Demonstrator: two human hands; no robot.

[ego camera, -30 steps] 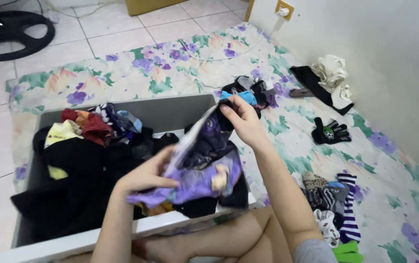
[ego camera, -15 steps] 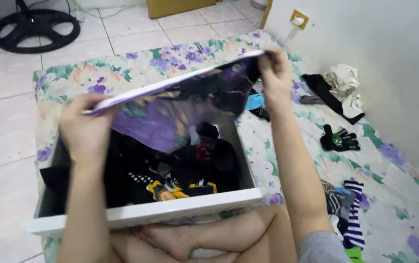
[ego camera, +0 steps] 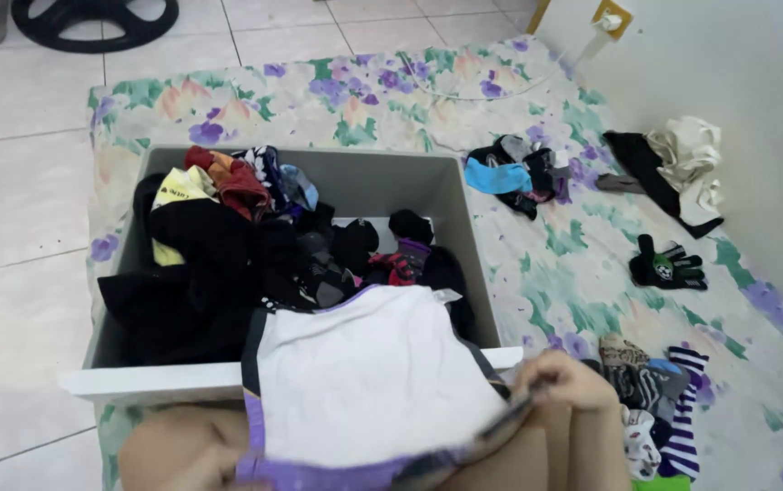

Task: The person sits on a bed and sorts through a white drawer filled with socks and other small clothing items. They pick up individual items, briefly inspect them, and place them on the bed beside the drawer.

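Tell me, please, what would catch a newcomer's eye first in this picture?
First, the white garment with purple trim spread out at the bottom, gripped at its right edge by the right hand. Behind it sits a grey drawer stuffed with mostly dark clothes, on a flowered sheet. To the right lie a black glove and a pile of striped socks.

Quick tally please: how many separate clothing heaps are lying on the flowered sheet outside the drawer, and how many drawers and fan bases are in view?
Clothing heaps on the sheet: 4
Drawer: 1
Fan base: 1
Total: 6
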